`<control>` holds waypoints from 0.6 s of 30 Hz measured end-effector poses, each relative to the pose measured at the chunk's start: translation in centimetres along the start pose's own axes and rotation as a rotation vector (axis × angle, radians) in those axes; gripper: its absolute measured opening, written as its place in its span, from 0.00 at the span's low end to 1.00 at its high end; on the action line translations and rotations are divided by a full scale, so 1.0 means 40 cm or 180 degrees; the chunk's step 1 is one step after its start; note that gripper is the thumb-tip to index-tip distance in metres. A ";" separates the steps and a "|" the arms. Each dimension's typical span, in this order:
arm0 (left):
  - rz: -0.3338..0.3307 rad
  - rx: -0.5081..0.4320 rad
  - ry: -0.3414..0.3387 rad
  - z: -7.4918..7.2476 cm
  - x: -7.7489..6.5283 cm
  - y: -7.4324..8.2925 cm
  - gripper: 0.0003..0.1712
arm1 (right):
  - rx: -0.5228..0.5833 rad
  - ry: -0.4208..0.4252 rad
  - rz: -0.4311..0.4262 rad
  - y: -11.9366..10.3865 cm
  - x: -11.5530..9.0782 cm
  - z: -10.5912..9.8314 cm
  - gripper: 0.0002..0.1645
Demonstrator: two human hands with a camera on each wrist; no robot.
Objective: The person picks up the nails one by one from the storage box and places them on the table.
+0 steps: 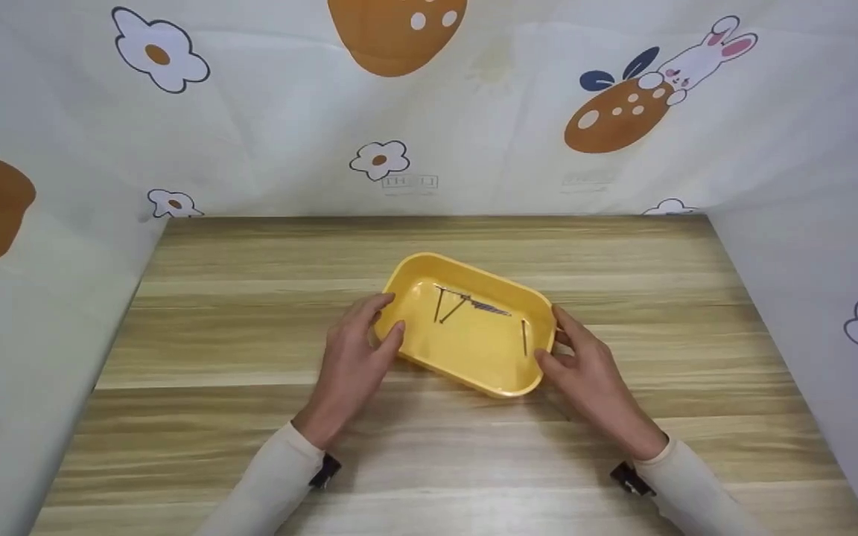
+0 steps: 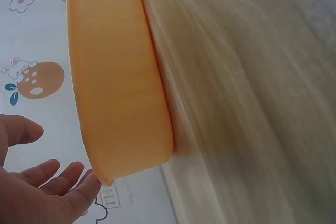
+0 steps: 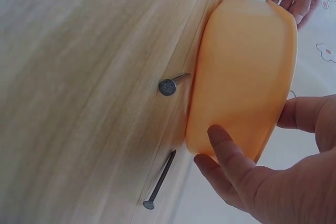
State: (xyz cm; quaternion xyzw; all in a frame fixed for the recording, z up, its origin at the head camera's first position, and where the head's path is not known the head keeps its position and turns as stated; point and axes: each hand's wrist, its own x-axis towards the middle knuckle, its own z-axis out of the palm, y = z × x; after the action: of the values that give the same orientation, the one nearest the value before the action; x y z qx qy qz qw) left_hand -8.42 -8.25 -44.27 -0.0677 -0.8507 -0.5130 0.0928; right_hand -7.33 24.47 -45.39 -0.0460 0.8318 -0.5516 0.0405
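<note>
A yellow plastic tray (image 1: pixel 466 353) stands at a slant on the wooden tabletop. Several dark nails (image 1: pixel 453 310) lie inside it, mostly along the far wall, with one near the right end. At the left end, my left hand (image 1: pixel 354 350) touches the rim with its fingertips; in the left wrist view the thumb stands apart from the wall. My right hand (image 1: pixel 589 372) holds the opposite end, its thumb over the rim and its fingers against the outer wall. Below those fingers, the right wrist view shows one nail (image 3: pixel 161 179) on the table and another nail (image 3: pixel 173 83) beside the tray.
The wood-grain tabletop (image 1: pixel 250 298) reaches back to a pale cloth wall (image 1: pixel 272 134) printed with flowers, orange shapes and a rabbit. Similar cloth closes off the left and right sides. Long pale sleeves (image 1: pixel 272 476) with dark wrist straps cover both forearms.
</note>
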 end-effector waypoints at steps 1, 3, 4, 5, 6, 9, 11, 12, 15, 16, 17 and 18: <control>0.0004 0.0037 -0.0021 0.002 0.002 0.002 0.25 | 0.0005 -0.0005 -0.0003 0.000 0.000 0.000 0.47; 0.0016 0.0088 -0.0058 0.006 0.008 0.004 0.25 | 0.0013 -0.0012 -0.0014 0.000 0.000 0.000 0.47; 0.0033 0.0100 -0.0075 0.008 0.011 0.006 0.25 | 0.0021 -0.0009 -0.0020 0.000 0.000 -0.001 0.47; 0.0065 0.0109 -0.0086 0.011 0.015 0.007 0.25 | 0.0024 -0.0007 -0.0031 0.001 0.000 -0.002 0.47; 0.0101 0.0109 -0.0096 0.013 0.018 0.008 0.25 | 0.0035 -0.0008 -0.0040 0.002 0.000 -0.002 0.47; 0.0173 0.0118 -0.0124 0.019 0.026 0.010 0.23 | 0.0062 -0.0024 -0.0056 0.003 0.000 -0.003 0.47; 0.0209 0.0144 -0.0148 0.023 0.030 0.009 0.22 | 0.0063 -0.0038 -0.0065 0.004 -0.001 -0.003 0.47; 0.0214 0.0164 -0.0165 0.026 0.032 0.009 0.22 | 0.0065 -0.0044 -0.0069 0.005 -0.001 -0.003 0.47; 0.0191 0.0220 -0.0233 0.034 0.036 0.009 0.22 | 0.0046 -0.0034 -0.0088 0.006 0.000 -0.002 0.47; 0.0182 0.0238 -0.0264 0.038 0.038 0.009 0.22 | 0.0045 -0.0029 -0.0094 0.007 0.000 -0.002 0.47; 0.0174 0.0262 -0.0294 0.041 0.040 0.010 0.22 | 0.0046 -0.0018 -0.0098 0.007 0.001 -0.002 0.47; 0.0172 0.0287 -0.0324 0.045 0.042 0.011 0.22 | 0.0049 -0.0011 -0.0099 0.008 0.001 -0.002 0.47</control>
State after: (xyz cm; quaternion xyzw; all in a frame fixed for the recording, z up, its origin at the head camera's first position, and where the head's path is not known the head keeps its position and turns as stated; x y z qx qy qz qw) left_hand -10.11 -6.41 -44.34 -0.1124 -0.8744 -0.4673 0.0661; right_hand -7.38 24.67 -45.65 -0.0596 0.8267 -0.5585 0.0337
